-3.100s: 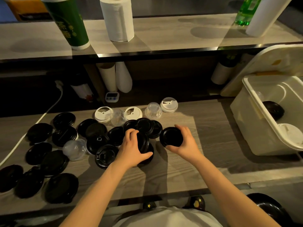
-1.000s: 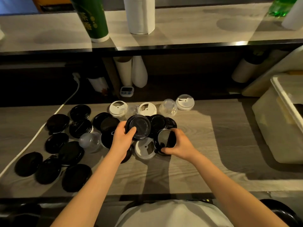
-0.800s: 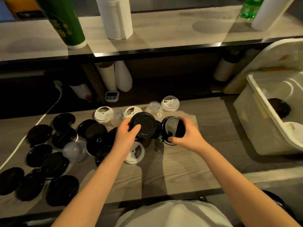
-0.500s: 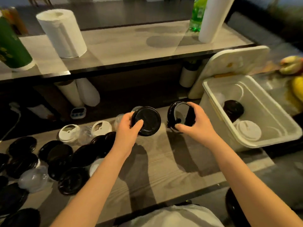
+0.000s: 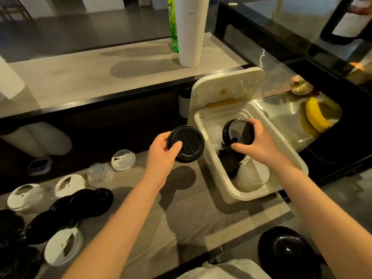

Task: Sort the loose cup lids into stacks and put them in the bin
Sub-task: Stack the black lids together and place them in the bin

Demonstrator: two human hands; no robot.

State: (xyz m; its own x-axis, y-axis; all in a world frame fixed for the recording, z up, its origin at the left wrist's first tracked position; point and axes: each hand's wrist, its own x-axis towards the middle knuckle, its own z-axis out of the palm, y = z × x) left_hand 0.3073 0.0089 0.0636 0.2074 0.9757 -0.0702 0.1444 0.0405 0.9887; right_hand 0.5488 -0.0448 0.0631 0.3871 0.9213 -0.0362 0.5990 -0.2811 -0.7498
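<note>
- Cup lids in my grip come to two that I can tell apart. My left hand holds the left-hand black lid top side up above the counter, just beside the bin. My right hand holds the right-hand black lid tilted over the open bin.
- My left thumb lies across the top and my fingers curl under the rim. My right fingers and thumb are clamped on opposite edges.
- I cannot tell whether either is a single lid or several nested together.
- Inside the bin there is one black pile and one white pile. Something clear near the far wall is hard to make out.
- On the counter lie four white lids and one plain clear dome lid. A second clear one further left is only faint.
- The loose black lids overlap at the left and the frame edge cuts them off, so I cannot count them.
- One bin cover stands propped behind the bin.
- One paper roll and one green bottle stand on the upper shelf.
</note>
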